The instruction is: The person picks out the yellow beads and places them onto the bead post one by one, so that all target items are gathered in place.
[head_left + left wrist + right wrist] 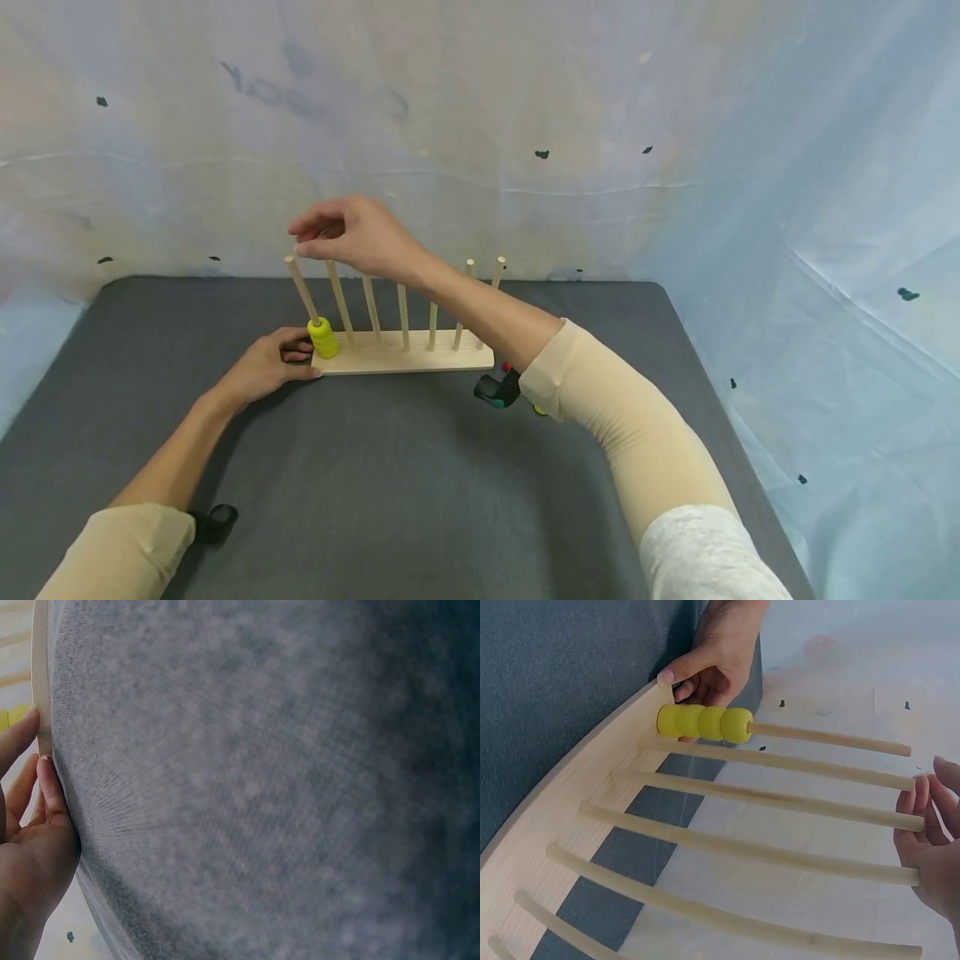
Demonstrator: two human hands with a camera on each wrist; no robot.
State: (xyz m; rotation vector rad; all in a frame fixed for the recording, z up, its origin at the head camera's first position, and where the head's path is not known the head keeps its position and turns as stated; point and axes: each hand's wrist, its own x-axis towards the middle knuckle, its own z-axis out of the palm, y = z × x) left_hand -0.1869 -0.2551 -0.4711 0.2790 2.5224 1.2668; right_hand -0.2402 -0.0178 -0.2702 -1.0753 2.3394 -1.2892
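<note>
A pale wooden peg board (408, 360) stands on the dark table, with several upright pegs in a row. Yellow beads (705, 723) are stacked at the bottom of its leftmost peg (302, 290). At the board's left end, my left hand (262, 365) grips the base, thumb at the front corner and fingers curled beside the beads; the left wrist view also shows the thumb and fingers on the base's end (43, 735). My right hand (366, 237) hovers by the tops of the left pegs, fingers loosely bent, with nothing visible between thumb and fingers (921, 793).
Beyond the grey table (420, 483) hangs a pale sheet (465, 100) with dark spots. A small red thing (507, 366) and a yellow one (540, 410) lie partly hidden by the right arm. Black wrist devices (498, 390) are on both arms.
</note>
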